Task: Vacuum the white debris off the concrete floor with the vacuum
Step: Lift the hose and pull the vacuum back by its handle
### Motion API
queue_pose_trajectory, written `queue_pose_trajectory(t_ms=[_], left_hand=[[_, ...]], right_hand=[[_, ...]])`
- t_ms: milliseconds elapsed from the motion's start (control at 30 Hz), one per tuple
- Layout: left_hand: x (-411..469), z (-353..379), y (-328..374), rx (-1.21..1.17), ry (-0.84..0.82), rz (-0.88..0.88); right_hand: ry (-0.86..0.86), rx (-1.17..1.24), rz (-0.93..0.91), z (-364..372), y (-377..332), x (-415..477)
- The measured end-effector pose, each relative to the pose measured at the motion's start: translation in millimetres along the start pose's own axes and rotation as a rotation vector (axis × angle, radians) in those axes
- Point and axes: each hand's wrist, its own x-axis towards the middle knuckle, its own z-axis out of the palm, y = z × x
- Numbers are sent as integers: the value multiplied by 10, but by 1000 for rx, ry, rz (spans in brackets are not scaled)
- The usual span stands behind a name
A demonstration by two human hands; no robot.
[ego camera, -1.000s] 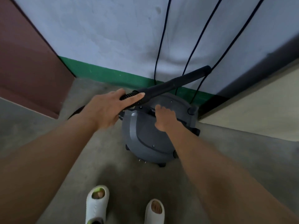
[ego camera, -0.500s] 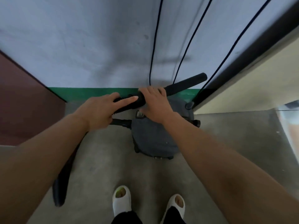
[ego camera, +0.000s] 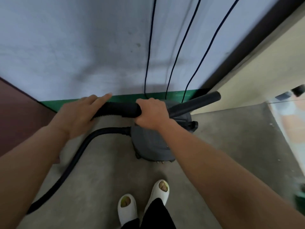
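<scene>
A grey canister vacuum stands on the concrete floor against the wall. My right hand is closed around the black wand where it meets the ribbed hose cuff, held level above the canister. My left hand lies on the cuff's left end with its fingers straight; its thumb is hidden. The black hose runs from the canister's left side down toward the lower left. A few white specks lie on the floor at the right.
Three dark cables hang down the pale wall to the green skirting. A brown panel stands at the left, a beige wall at the right. My feet in white slippers stand just behind the canister.
My right hand left the canister top and took hold of the wand. My left hand slid left along the hose cuff. The view shifted left, showing more hose and the right-hand floor.
</scene>
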Motion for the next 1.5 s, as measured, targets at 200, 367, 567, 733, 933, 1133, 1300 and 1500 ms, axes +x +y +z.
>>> queue_pose_trajectory(t_ms=[200, 367, 567, 733, 933, 1133, 1300, 1500], left_hand=[[487, 530, 112, 18, -20, -91], [1086, 863, 386, 19, -101, -73], [1841, 1310, 1113, -49, -193, 77], [2120, 1801, 1469, -76, -436, 184], [2284, 1989, 1692, -124, -414, 229], [2297, 1999, 1815, -123, -418, 254], [2283, 1968, 1876, -196, -387, 251], [2252, 1820, 1932, -242, -397, 286]], right_hand=[[-30, -24, 343, -175, 1459, -400], [-160, 25, 623, -88, 2560, -764], [-358, 126, 892, 322, 3351, -934], [-422, 271, 850, 583, 3557, -897], [-423, 256, 615, 791, 3387, -513], [-321, 244, 658, 872, 3315, -318], [-267, 255, 657, 801, 3268, -324], [-225, 282, 700, 654, 3034, -374]])
